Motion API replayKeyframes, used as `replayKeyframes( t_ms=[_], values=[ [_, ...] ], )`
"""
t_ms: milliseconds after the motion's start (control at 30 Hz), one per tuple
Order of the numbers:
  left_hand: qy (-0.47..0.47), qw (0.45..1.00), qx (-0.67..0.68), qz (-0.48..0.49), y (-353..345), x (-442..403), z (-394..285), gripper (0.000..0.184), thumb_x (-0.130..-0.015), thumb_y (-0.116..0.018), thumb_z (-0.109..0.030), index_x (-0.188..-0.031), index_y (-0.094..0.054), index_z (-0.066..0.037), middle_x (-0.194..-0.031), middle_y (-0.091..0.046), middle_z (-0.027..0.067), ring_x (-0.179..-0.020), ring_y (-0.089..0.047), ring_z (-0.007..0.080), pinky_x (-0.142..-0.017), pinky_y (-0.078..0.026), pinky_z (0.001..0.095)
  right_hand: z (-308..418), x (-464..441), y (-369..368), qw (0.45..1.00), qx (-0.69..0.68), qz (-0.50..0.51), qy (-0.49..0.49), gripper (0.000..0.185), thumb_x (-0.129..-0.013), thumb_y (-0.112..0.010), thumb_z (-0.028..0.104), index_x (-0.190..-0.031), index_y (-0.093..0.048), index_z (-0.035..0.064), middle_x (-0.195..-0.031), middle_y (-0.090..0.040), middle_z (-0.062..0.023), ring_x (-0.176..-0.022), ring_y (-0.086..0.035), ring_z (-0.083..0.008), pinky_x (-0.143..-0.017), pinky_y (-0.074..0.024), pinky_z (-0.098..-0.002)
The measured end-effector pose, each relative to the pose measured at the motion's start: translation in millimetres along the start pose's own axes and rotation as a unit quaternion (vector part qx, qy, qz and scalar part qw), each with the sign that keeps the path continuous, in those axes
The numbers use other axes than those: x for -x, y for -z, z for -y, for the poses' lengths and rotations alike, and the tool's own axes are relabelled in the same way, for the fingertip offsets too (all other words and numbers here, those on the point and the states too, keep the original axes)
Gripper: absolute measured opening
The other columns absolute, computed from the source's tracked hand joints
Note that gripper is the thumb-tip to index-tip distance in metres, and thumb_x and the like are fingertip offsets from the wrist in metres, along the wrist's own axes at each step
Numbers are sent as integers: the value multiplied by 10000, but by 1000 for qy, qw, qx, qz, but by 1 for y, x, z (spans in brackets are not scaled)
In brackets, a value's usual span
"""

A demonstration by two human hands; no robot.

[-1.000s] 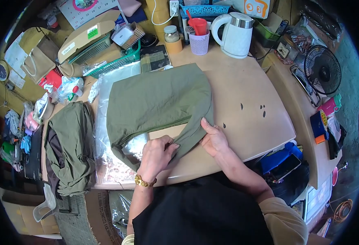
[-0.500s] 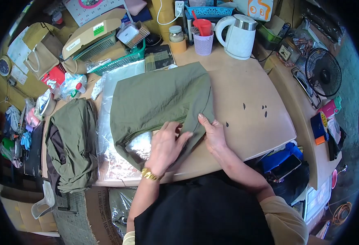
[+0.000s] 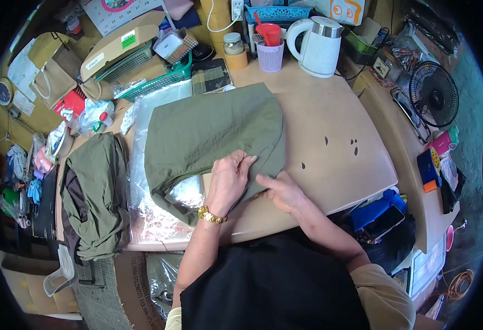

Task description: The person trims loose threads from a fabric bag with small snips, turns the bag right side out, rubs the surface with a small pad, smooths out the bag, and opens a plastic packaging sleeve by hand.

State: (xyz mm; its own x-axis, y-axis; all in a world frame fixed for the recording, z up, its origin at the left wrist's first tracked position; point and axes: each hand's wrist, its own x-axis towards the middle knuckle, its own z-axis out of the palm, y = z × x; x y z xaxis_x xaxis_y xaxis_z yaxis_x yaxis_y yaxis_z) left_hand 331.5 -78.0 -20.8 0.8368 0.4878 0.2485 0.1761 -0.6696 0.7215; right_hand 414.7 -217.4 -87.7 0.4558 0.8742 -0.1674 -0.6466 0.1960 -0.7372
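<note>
An olive-green garment (image 3: 208, 126) lies folded over on the table, its curved opening facing me. My left hand (image 3: 229, 179), with a gold watch (image 3: 211, 215) at the wrist, is on the garment near that opening, its fingertips closed together on the cloth. My right hand (image 3: 283, 191) is at the garment's lower right edge. Its thumb lies over the cloth, while its other fingers are partly hidden at or under the edge. Clear plastic sheeting (image 3: 148, 223) shows beneath the garment and through its opening.
Another olive garment (image 3: 95, 192) lies on the left, over darker cloth. Along the back stand a white kettle (image 3: 318, 49), a lilac basket (image 3: 270, 58), a lidded jar (image 3: 233, 44) and a green basket (image 3: 162, 82). A black fan (image 3: 434, 93) stands at right.
My left hand has moved up and right, from the opening onto the cloth. My right hand has slid down and left along the edge, and the cloth there has shifted.
</note>
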Motion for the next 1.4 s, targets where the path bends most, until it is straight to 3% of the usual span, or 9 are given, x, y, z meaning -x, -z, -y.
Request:
replayKeyframes(
  t_ms=[267, 433, 533, 600, 933, 1033, 1200, 1367, 1400],
  values=[
    [2, 990, -102, 98, 39, 41, 5, 295, -871, -732, -255, -823, -659, 26, -709, -649, 209, -636, -632, 374, -635, -509, 427, -11, -4, -2, 996, 9, -83, 18, 436, -918, -725, 168, -1293, -549, 33, -1191, -641, -65, -1087, -611, -185, -857, -535, -386],
    [58, 994, -12, 88, 32, 48, 14, 218, -878, -718, -204, -833, -667, 4, -645, -606, 208, -620, -615, 388, -594, -483, 428, -17, -6, 2, 987, -32, -142, 69, 410, -930, -710, 175, -1283, -550, 40, -1178, -646, -62, -1065, -631, -196, -871, -540, -398],
    [47, 998, 21, 48, 25, 43, 12, 188, -889, -703, -179, -838, -671, 0, -649, -602, 213, -618, -609, 395, -579, -473, 430, -8, 5, -7, 995, -94, -42, -8, 379, -934, -704, 172, -1254, -565, 25, -1169, -646, -61, -1072, -631, -195, -854, -553, -402],
    [-9, 1000, 4, 29, 17, 40, 18, 173, -889, -709, -177, -872, -696, -5, -644, -613, 160, -530, -568, 250, -550, -457, 375, -21, 12, -16, 998, -47, -16, -26, 356, -937, -696, 161, -1236, -572, 12, -1158, -649, -67, -1057, -638, -200, -838, -565, -408],
    [21, 999, 38, -20, 10, 36, 12, 190, -883, -721, -179, -832, -679, -1, -628, -596, 146, -542, -569, 235, -560, -466, 355, -30, 24, -21, 999, -15, -46, -10, 301, -956, -655, 105, -1205, -583, -46, -1133, -665, -117, -965, -676, -225, -838, -591, -433],
    [38, 988, 22, 150, 47, 38, 18, 231, -888, -724, -227, -857, -673, -4, -601, -558, 116, -533, -513, 191, -548, -435, 351, -32, 17, -6, 996, -49, -67, 13, 284, -958, -650, 96, -1198, -589, -42, -1139, -668, -112, -1001, -670, -214, -850, -586, -425],
    [38, 994, 36, 96, 43, 45, 14, 234, -902, -703, -231, -861, -685, -1, -620, -562, 123, -546, -513, 205, -551, -428, 358, -22, 19, -16, 999, -33, -32, -7, 254, -967, -634, 99, -1179, -605, -38, -1117, -679, -102, -989, -670, -194, -857, -582, -394],
    [-19, 996, 15, 88, 32, 46, 21, 173, -877, -705, -172, -870, -688, 0, -694, -615, 171, -613, -578, 341, -607, -461, 403, -27, 20, -5, 997, 72, -5, 28, 243, -956, -657, 126, -1162, -625, 2, -1109, -680, -86, -953, -669, -160, -772, -584, -346],
    [-17, 996, 16, 87, 30, 47, 22, 173, -877, -705, -172, -870, -688, 0, -694, -615, 171, -613, -578, 341, -607, -461, 403, -19, 23, -3, 979, 193, 19, -66, 264, -943, -677, 142, -1167, -622, 14, -1105, -683, -84, -933, -668, -153, -719, -574, -347]
  ],
)
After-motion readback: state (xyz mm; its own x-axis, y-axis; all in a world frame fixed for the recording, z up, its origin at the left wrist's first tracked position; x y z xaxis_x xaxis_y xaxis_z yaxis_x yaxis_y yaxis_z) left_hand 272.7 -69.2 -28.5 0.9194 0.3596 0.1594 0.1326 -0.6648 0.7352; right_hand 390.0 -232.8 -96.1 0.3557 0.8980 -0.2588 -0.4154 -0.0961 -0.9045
